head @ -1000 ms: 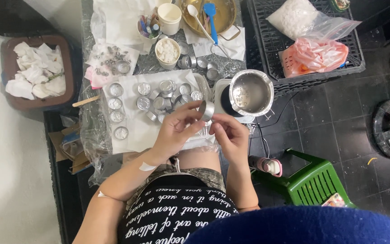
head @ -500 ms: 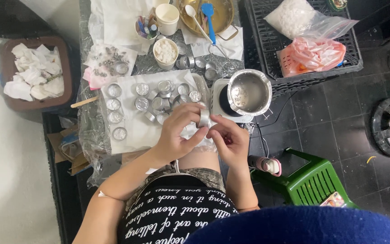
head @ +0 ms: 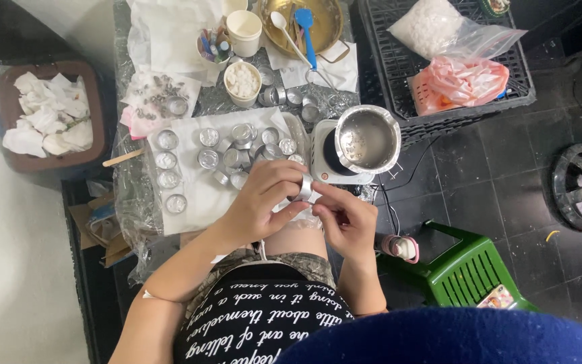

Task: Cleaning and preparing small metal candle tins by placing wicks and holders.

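I see both forearms bent in over the lap, my left hand point(head: 261, 202) and right hand point(head: 346, 219) meeting near the table's near edge. Far right, a steel pot point(head: 366, 138) sits on a small hotplate point(head: 325, 165). A paper cup point(head: 242, 83) holds white chunks. Both hands' fingers pinch 1 small metal tin point(head: 304, 189) between them.

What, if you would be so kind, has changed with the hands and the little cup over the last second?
Both hands drew down toward the body: the left hand came off the cups on the cloth and now grips the small metal cup, and the right hand meets it from below. The metal pot on the hotplate and the tray cups stayed put.
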